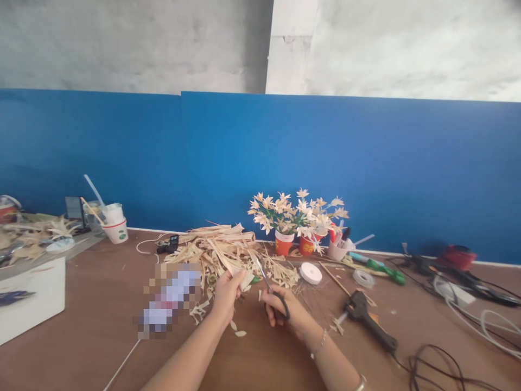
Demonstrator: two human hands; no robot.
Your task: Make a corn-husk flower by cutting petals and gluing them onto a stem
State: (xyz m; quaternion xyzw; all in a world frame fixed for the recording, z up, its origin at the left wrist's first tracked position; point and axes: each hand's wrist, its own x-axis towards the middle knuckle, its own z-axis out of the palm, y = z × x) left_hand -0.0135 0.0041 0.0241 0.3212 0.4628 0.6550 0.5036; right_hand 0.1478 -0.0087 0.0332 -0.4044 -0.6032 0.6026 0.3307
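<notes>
The right hand (280, 307) is closed around the dark handles of a pair of scissors (270, 288), fingers through the loops, with the blades pointing up and away over the brown table (252, 347). The left hand (228, 290) has its thumb and fingers pinched together on a pale piece of husk (245, 280), which looks like dried leaf, though the blur makes that uncertain. The husk is to the left of the scissors, near the blades. Small cut scraps (240, 333) lie on the table between the forearms. Just beyond the hands spreads a heap of dry strips (220, 244). To its right sits a white roll (310, 273), with a clear tape roll (363, 278) and a black glue gun (368, 320) farther right. Behind the white roll, pale flowers (301, 212) stand in red cups (284, 243) against the blue partition (228, 157).
</notes>
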